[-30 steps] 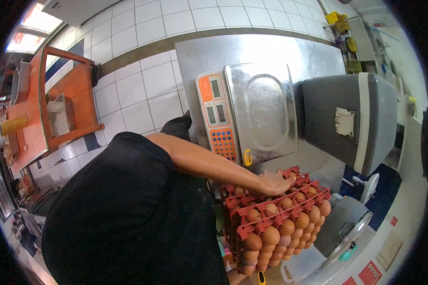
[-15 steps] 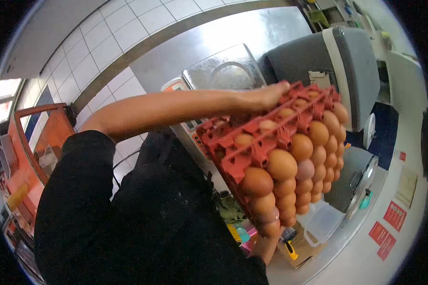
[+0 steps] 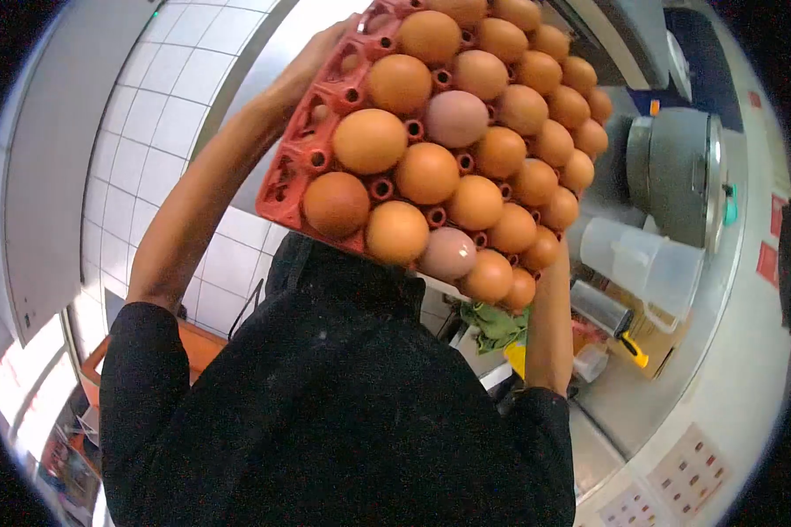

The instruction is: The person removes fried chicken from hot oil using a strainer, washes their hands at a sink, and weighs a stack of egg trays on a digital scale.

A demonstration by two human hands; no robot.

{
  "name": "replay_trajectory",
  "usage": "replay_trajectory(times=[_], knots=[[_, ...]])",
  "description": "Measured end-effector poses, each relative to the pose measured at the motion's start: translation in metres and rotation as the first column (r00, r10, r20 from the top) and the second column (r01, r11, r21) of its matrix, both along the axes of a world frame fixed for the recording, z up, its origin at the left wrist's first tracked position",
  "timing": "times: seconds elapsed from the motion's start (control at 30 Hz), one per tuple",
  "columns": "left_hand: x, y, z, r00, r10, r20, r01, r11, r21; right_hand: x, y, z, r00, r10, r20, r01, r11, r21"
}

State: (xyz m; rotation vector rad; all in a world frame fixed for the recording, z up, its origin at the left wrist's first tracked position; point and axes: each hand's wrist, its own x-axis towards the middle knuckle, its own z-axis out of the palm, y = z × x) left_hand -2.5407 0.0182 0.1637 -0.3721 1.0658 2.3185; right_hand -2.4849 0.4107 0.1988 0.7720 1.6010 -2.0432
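Observation:
A red egg tray (image 3: 279,191) full of brown eggs (image 3: 427,174) is raised before me, tilted so that the egg side faces the camera. A few eggs look paler and pinkish. At the tray's far left edge my left hand (image 3: 338,37) grips it, with the fingers mostly out of sight. My right forearm (image 3: 549,325) runs up behind the tray's lower right side. The tray hides my right hand, which supports it from there.
Right of the tray stand a grey lidded cooker (image 3: 677,171) and a clear plastic container (image 3: 646,263). A yellow-handled tool (image 3: 633,347) lies by a cardboard box. Green leaves (image 3: 497,325) show below the tray. White tiles (image 3: 154,132) are at left.
The egg tray has moved up and turned, so its egg side now faces me more fully. My left arm has shifted from across the top to the left side. The scale is now out of sight.

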Motion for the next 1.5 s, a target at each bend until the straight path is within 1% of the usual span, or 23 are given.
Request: replay_trajectory(times=[0.33,0.53,0.67,0.73,0.8,0.83,0.87,0.9,0.93,1.0,1.07,1.13,1.2,1.23,1.27,1.3,1.33,1.37,1.4,1.43,1.47,1.5], knots=[[0.018,-0.022,-0.030,0.999,0.048,0.009,-0.046,0.989,-0.139,-0.030,-0.027,-0.013,0.998,0.042,0.038,-0.040,0.998,-0.046],[0.037,-0.040,-0.050,0.993,0.113,-0.041,-0.120,0.955,-0.270,-0.037,-0.033,-0.021,0.997,0.056,0.048,-0.052,0.996,-0.068],[0.053,-0.058,-0.071,0.985,0.155,-0.079,-0.173,0.909,-0.378,-0.030,-0.031,-0.028,0.999,0.027,0.017,-0.026,0.996,-0.081],[0.060,-0.069,-0.083,0.980,0.175,-0.092,-0.197,0.883,-0.426,-0.020,-0.031,-0.032,0.999,-0.015,-0.033,0.012,0.997,-0.078],[0.064,-0.078,-0.095,0.976,0.192,-0.103,-0.218,0.854,-0.472,-0.002,-0.028,-0.034,0.987,-0.099,-0.130,0.099,0.995,-0.003],[0.067,-0.083,-0.099,0.973,0.203,-0.114,-0.232,0.839,-0.492,0.012,-0.027,-0.034,0.968,-0.148,-0.205,0.167,0.982,0.083],[0.067,-0.088,-0.104,0.970,0.210,-0.122,-0.243,0.824,-0.512,0.028,-0.024,-0.036,0.941,-0.186,-0.284,0.258,0.935,0.242],[0.067,-0.094,-0.108,0.967,0.216,-0.137,-0.256,0.809,-0.530,0.052,-0.024,-0.020,0.936,-0.204,-0.286,0.298,0.893,0.338],[0.067,-0.099,-0.113,0.964,0.221,-0.148,-0.266,0.793,-0.547,0.079,-0.010,-0.051,0.888,-0.118,-0.445,0.341,0.819,0.461],[0.068,-0.110,-0.119,0.957,0.232,-0.176,-0.291,0.759,-0.583,0.136,-0.011,-0.056,0.883,-0.228,-0.410,0.447,0.678,0.584],[0.069,-0.119,-0.121,0.947,0.241,-0.213,-0.322,0.717,-0.618,0.197,-0.005,-0.080,0.859,-0.288,-0.423,0.500,0.650,0.573],[0.072,-0.131,-0.121,0.929,0.252,-0.271,-0.370,0.651,-0.662,0.262,-0.004,-0.113,0.894,-0.295,-0.336,0.447,0.607,0.657],[0.080,-0.138,-0.115,0.887,0.274,-0.372,-0.462,0.545,-0.700,0.317,-0.005,-0.149,0.950,-0.293,-0.105,0.292,0.723,0.626],[0.088,-0.138,-0.109,0.853,0.281,-0.439,-0.521,0.472,-0.711,0.333,-0.007,-0.163,0.948,-0.298,-0.111,0.300,0.724,0.621],[0.099,-0.137,-0.103,0.813,0.276,-0.512,-0.582,0.396,-0.710,0.348,-0.011,-0.179,0.981,-0.188,0.040,0.113,0.734,0.670],[0.113,-0.133,-0.097,0.787,0.254,-0.562,-0.616,0.373,-0.694,0.362,-0.015,-0.194,0.980,-0.062,0.187,-0.086,0.720,0.689],[0.135,-0.125,-0.093,0.771,0.221,-0.597,-0.631,0.391,-0.671,0.385,-0.018,-0.249,0.979,0.063,0.191,-0.183,0.677,0.712],[0.164,-0.114,-0.084,0.788,0.161,-0.595,-0.594,0.453,-0.665,0.408,-0.020,-0.303,0.964,0.185,0.192,-0.266,0.619,0.739],[0.200,-0.082,-0.055,0.854,-0.037,-0.518,-0.407,0.573,-0.711,0.431,-0.022,-0.355,0.936,0.297,0.190,-0.330,0.550,0.767],[0.232,-0.071,-0.067,0.894,-0.055,-0.445,-0.331,0.588,-0.738,0.419,-0.019,-0.340,0.913,0.346,0.216,-0.392,0.601,0.696],[0.269,-0.061,-0.103,0.891,-0.029,-0.453,-0.400,0.418,-0.815,0.406,-0.015,-0.324,0.888,0.393,0.239,-0.451,0.644,0.618],[0.287,-0.035,-0.080,0.932,-0.330,-0.151,0.015,0.451,-0.892,0.393,-0.011,-0.310,0.821,0.498,0.280,-0.571,0.685,0.453]])
